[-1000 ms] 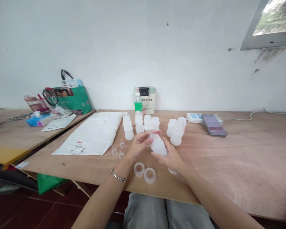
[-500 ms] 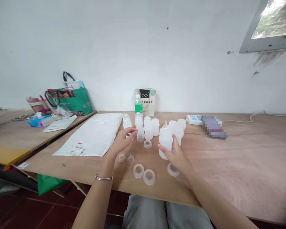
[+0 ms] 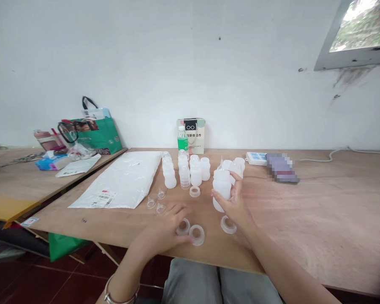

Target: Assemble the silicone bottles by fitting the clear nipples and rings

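My right hand (image 3: 234, 202) is wrapped around a frosted white baby bottle (image 3: 221, 190), held upright with a clear teat (image 3: 221, 164) on its top. Low over the front of the table, my left hand (image 3: 167, 230) has its fingers spread, slightly blurred. Its fingertips and thumb are at two translucent ring collars, one (image 3: 184, 228) partly covered by the hand and the other (image 3: 196, 235) by the thumb tip. Three clear teats (image 3: 150, 203) lie just beyond that hand. Another ring collar (image 3: 228, 224) rests below the held bottle, and one more ring (image 3: 194, 191) lies farther back.
Several white bottles (image 3: 195, 172) and a stack of clear caps (image 3: 184, 176) stand mid-table. A white plastic mailer (image 3: 117, 177) lies left. Behind are a green-labelled drink bottle (image 3: 183, 141) and a paper bag (image 3: 196, 135). A power strip (image 3: 256, 158) and a blurred purple object (image 3: 281, 167) are right.
My left hand has come down and toward me, from beside the standing bottles to the ring collars. Another teat is now visible on the table. My right hand still holds its bottle.
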Available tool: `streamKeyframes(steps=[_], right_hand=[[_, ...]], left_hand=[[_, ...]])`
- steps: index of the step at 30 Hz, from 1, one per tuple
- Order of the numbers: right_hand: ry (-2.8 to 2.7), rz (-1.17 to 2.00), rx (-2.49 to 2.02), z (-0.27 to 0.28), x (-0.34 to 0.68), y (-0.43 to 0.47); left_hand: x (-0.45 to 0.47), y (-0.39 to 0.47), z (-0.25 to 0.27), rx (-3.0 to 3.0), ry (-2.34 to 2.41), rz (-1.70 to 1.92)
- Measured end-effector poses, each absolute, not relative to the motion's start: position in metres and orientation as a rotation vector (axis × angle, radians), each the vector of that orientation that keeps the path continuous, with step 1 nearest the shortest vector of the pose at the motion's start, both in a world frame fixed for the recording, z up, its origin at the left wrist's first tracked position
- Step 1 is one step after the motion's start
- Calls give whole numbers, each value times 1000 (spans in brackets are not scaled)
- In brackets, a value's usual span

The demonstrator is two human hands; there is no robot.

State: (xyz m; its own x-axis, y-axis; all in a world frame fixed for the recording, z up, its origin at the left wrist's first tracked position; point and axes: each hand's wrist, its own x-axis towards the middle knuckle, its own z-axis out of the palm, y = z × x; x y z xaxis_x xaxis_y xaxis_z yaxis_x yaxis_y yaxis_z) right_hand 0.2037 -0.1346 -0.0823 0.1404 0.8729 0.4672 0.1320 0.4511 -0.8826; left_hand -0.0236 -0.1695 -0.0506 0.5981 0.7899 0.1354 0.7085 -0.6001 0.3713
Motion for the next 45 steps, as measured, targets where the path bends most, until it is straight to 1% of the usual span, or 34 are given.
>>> streamKeyframes(steps=[4,7,10,13,16,18,22,30,35,39,42,45], right_hand=[[-1345,606,-982,-87,205,-131],[-1316,587,-1014,-91,206,-128],[-1295,630,-1026,-91,207,-127],[-1293,653,-1043,-92,206,-127],[-1322,620,-1049,-93,205,-125],[-1354,623,-1022,-94,204,-125],[-1406,645,-941,-91,202,-129],[-1458,661,-871,-83,197,-135],[-1453,718,-856,-87,198,-134],[-1449,723,-898,-90,198,-134],[-1459,706,-921,-90,198,-132],[-1488,680,-948,-90,197,-131]], left_hand=[[-13,-162,-67,2566,1235,273],[-11,-150,-71,2578,1295,341],[-13,-144,-62,2550,1290,401],[-13,-132,-44,2539,1240,605],[-3,-102,-31,2543,1384,1022],[7,-77,-30,2556,1494,1179],[24,-43,-43,2554,1608,1224],[30,-31,-65,2518,1631,1315],[30,-27,-68,2473,1580,1389],[24,-36,-60,2442,1518,1512],[20,-47,-49,2368,1413,1753],[20,-58,-38,2110,1158,2214]])
